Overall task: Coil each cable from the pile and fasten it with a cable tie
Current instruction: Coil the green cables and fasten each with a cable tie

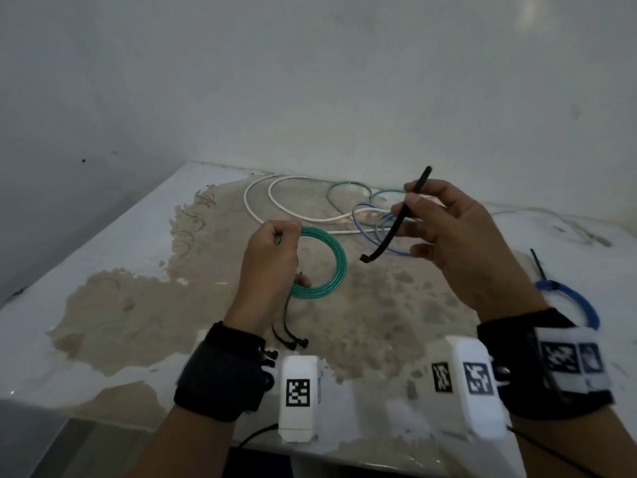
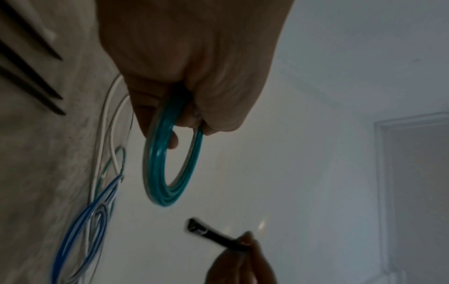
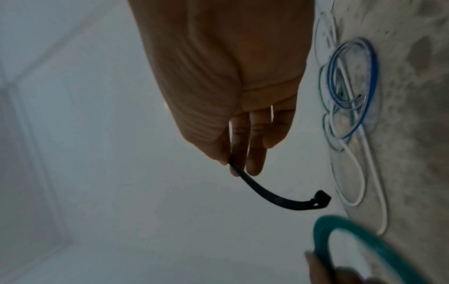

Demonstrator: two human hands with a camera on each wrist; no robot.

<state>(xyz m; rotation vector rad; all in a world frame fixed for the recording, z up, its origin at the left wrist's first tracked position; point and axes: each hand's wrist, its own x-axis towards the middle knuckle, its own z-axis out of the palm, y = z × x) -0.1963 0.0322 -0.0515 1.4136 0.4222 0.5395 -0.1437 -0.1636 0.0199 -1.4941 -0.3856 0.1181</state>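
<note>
Gripping the green coil [image 1: 322,262] in my left hand [image 1: 267,270], I am pinching a cable tie [image 1: 396,222] in my right hand [image 1: 462,243] beside it; loosening risks the coil springing apart.

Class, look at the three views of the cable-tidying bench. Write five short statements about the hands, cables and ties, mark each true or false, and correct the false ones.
1. The left hand holds a coiled green cable. True.
2. The right hand is empty. False: it pinches a black cable tie.
3. The black cable tie is already fastened round the green coil. False: it hangs free in the air, apart from the coil, its head end unthreaded.
4. Loose white, green and blue cables lie on the table behind the hands. True.
5. The blue coil at the right edge lies untied. False: a tie is fastened on it, its tail sticking up.
</note>
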